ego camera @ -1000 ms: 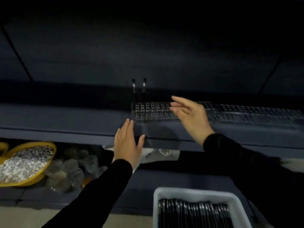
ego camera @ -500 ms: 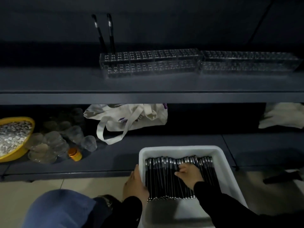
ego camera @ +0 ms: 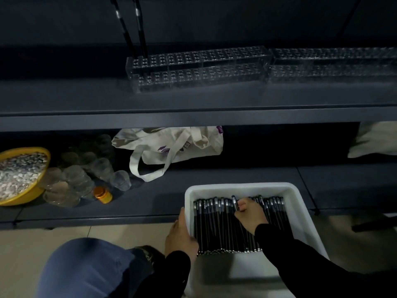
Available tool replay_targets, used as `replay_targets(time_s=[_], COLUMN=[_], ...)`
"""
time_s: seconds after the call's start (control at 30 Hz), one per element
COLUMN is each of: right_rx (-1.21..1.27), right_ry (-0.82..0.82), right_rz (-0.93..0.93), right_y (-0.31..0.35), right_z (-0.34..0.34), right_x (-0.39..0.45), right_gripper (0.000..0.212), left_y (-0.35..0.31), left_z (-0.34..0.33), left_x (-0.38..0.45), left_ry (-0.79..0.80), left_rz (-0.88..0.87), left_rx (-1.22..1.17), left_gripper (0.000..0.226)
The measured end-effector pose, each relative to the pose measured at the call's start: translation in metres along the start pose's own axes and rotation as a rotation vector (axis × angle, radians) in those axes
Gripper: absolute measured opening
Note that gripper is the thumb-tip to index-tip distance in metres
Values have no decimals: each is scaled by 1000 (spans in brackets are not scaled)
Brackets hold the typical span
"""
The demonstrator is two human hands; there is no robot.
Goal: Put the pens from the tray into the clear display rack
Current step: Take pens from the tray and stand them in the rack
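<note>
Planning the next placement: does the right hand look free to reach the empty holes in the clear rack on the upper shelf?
Probably yes. The right hand pinches a pen in the tray; nothing stands over the clear rack except two pens at its left end.

Shelf [ego camera: 86, 97] (dark) under clear rack [ego camera: 199, 67]

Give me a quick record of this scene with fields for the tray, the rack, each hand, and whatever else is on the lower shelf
tray: white tray on the floor, a row of black pens lying in it
rack: clear display rack on the upper shelf, two pens standing at its left end
left hand: left hand holds the tray's left rim
right hand: right hand pinches one pen out of the row
lower shelf: yellow bowl, clear cups, orange-capped bottle, canvas tote bag
</note>
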State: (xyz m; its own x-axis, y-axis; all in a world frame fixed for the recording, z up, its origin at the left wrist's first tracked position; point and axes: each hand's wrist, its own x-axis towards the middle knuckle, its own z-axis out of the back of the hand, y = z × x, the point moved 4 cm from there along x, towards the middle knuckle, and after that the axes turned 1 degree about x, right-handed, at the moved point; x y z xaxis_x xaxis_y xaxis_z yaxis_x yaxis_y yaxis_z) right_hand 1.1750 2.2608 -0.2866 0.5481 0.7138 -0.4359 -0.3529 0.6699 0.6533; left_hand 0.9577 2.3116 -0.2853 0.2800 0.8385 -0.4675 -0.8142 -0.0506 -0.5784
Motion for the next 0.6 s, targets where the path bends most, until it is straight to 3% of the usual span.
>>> replay_targets(time_s=[0.1, 0.37, 0.43, 0.5, 0.6], right_rx=[63, 154, 203, 264, 360], right_ry=[4, 37, 51, 27, -66], right_rz=[75, 234, 315, 461, 692], right_y=[10, 60, 97, 148, 236], right_z=[13, 48, 67, 95, 143], right_x=[-4, -22, -32, -44, -60], right_gripper=[16, 23, 23, 30, 37], left_y=[-5, -16, -36, -66, -107], left_z=[2, 9, 25, 59, 134], left_x=[-3, -10, -14, -19, -27], left_ry=[6, -39, -127, -291, -734], left_rz=[6, -102, -210, -364, -659], left_rx=[74, 216, 216, 58, -187], left_gripper=[91, 95, 92, 89, 78])
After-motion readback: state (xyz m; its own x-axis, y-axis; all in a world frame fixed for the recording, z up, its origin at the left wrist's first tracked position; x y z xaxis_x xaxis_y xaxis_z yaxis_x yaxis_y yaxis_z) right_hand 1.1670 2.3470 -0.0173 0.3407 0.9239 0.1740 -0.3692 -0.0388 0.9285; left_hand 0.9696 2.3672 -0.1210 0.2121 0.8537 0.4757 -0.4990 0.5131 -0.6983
